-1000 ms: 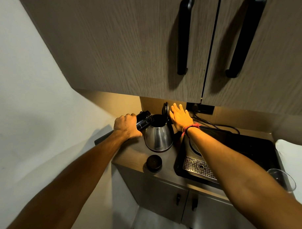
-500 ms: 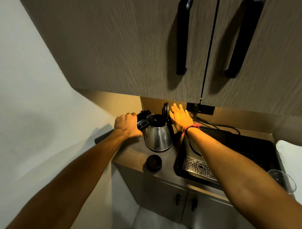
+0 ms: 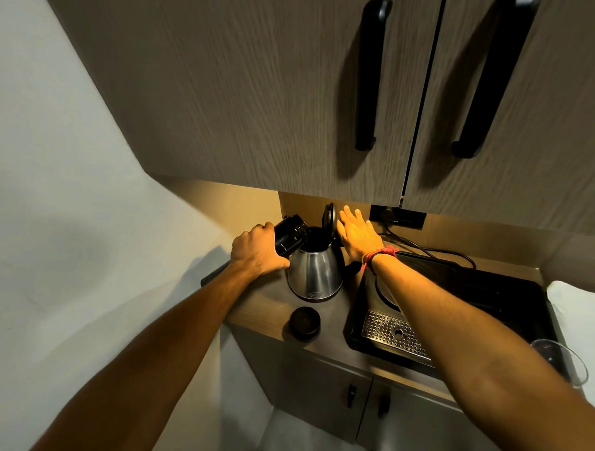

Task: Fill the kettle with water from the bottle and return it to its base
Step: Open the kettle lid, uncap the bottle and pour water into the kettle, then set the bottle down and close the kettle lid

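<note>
Pouring step in hand. My left hand (image 3: 258,251) closed round dark bottle (image 3: 289,237), tipped mouth-down over open top of steel kettle (image 3: 316,270), centre of frame. My right hand (image 3: 356,234) flat, fingers spread, grasping nothing, resting by upright hinged lid (image 3: 329,217). Kettle on counter (image 3: 262,312), not on base, I judge. Water level in either: cannot tell. Bottle cap (image 3: 305,323) lies below kettle. Next: hold tilt steady, then shut lid, lift kettle toward black tray (image 3: 489,292) at right.

We stand in a small kitchenette: a narrow counter (image 3: 333,331) carries a steel kettle (image 3: 316,271), with a black tray (image 3: 509,297) and its drip grate just right of the kettle, wood-grain wall cupboards (image 3: 260,89) above it, and cabinet doors (image 3: 317,388) below.
</note>
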`<state>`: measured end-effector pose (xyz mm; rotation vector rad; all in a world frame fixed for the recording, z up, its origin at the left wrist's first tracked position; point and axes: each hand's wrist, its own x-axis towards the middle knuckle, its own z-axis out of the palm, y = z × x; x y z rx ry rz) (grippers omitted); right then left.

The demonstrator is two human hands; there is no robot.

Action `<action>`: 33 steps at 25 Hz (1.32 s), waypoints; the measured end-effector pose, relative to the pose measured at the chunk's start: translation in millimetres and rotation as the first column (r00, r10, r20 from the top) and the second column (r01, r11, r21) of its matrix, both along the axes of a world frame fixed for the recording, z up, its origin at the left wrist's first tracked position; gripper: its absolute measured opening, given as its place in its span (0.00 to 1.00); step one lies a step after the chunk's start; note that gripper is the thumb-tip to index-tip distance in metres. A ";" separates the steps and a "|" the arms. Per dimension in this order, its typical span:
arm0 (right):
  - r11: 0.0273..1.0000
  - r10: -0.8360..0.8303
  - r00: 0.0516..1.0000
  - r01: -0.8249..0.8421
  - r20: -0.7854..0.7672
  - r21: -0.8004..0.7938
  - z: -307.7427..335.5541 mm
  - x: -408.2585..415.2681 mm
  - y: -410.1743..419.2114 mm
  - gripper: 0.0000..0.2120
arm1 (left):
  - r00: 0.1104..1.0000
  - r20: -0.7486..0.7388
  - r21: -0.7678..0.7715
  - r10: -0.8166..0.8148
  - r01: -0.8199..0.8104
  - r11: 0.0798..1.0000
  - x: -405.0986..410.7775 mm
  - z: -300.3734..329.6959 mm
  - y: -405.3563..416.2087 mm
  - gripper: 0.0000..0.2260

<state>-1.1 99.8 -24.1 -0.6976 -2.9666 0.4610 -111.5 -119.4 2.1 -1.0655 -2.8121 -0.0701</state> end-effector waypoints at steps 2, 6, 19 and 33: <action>1.000 0.000 1.000 0.000 -0.001 -0.018 -0.2 -1.3 -1.1 0.24 | 0.996 0.087 0.123 -0.005 -0.006 0.992 0.5 -5.0 0.2 0.32; 0.996 0.002 1.000 -0.004 -0.021 -0.084 0.1 -1.4 -3.2 0.24 | 0.942 0.336 0.404 -0.014 -0.131 0.905 2.0 -22.1 -2.7 0.28; 0.994 0.028 1.000 -0.028 0.001 -0.103 -3.8 -28.8 -35.2 0.23 | 0.823 0.568 0.683 -0.001 -0.471 0.558 7.1 -83.4 -37.8 0.34; 0.946 0.223 0.970 -0.238 0.093 0.220 -24.0 -34.2 -55.6 0.28 | 0.792 0.607 0.641 -0.060 -0.444 0.626 7.2 -90.7 -45.2 0.41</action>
